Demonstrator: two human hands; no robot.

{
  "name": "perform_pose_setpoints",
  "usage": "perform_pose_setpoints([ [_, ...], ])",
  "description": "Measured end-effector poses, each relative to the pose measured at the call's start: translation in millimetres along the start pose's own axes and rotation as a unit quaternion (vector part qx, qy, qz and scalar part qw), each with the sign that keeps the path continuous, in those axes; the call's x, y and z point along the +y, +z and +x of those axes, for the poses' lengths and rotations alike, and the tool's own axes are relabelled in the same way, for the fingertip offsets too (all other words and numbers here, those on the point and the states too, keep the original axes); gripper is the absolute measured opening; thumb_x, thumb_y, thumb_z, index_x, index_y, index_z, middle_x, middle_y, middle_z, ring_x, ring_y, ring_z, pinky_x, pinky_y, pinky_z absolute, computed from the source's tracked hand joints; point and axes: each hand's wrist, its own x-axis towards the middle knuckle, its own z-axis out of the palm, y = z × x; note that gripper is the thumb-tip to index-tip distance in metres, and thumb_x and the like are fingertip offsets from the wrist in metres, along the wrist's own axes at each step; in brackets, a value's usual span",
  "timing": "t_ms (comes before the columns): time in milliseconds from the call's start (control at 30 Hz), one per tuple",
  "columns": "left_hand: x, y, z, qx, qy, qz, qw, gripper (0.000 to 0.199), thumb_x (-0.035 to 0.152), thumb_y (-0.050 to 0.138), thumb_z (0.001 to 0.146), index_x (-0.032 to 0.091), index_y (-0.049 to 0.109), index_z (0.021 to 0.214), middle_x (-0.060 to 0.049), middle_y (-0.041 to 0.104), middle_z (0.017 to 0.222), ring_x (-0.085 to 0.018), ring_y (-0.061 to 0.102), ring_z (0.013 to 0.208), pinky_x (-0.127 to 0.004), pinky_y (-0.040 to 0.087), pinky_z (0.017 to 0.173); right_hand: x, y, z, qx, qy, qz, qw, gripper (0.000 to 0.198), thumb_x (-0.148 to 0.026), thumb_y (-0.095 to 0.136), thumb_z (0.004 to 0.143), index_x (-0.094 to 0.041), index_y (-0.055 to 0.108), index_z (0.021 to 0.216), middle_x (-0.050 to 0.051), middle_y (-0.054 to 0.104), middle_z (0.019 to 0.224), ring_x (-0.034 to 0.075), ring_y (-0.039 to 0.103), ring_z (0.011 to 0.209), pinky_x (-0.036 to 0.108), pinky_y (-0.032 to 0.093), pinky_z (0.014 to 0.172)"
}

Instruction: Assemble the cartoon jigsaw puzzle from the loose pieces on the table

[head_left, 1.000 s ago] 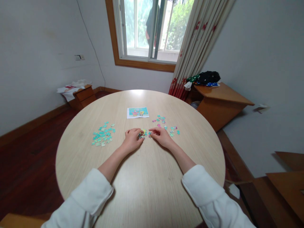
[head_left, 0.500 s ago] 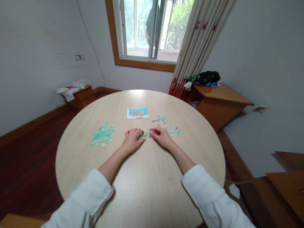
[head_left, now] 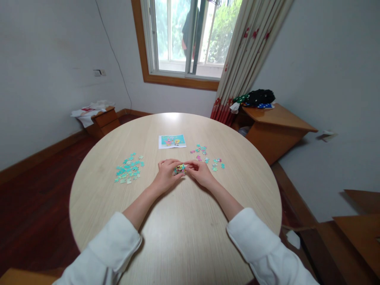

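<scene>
Between my two hands is a small cluster of jigsaw puzzle pieces (head_left: 179, 170), yellow, teal and multicoloured, partly hidden by my fingers. My left hand (head_left: 168, 173) curls around the cluster's left side, thumb at the near edge and fingers over the far edge. On the right side, my right hand (head_left: 202, 173) has its bent fingers pressed against the same pieces, and the fingertips of both hands nearly meet. Beyond them lies a picture card (head_left: 172, 141) with a pink and a yellow cartoon figure on a teal ground.
A heap of teal and pale green puzzle pieces (head_left: 128, 169) lies to the left on the round table (head_left: 178, 237). Several loose pink and teal pieces (head_left: 200, 149) are scattered beyond my right hand. A wooden cabinet (head_left: 276, 122) with cloths stands past the table's right edge.
My right hand has moved left, closing the gap to the cluster. My left fingers reach slightly further right over the pieces. The loose heaps and the card stay put.
</scene>
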Motion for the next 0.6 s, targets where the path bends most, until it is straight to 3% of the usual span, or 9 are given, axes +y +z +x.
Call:
perform_pose_setpoints([
  [600, 0.4, 0.8, 0.7, -0.001, 0.012, -0.003, 1.0, 0.023, 0.023, 0.072, 0.072, 0.021, 0.068, 0.094, -0.006, 0.068, 0.101, -0.021, 0.059, 0.099, -0.04, 0.031, 0.092, -9.3, 0.4, -2.8, -0.01, 0.029, 0.06, 0.998, 0.029, -0.026, 0.067, 0.063, -0.013, 0.068, 0.09, 0.003, 0.069, 0.072, 0.013, 0.063, 0.067, 0.026, 0.048, 0.064],
])
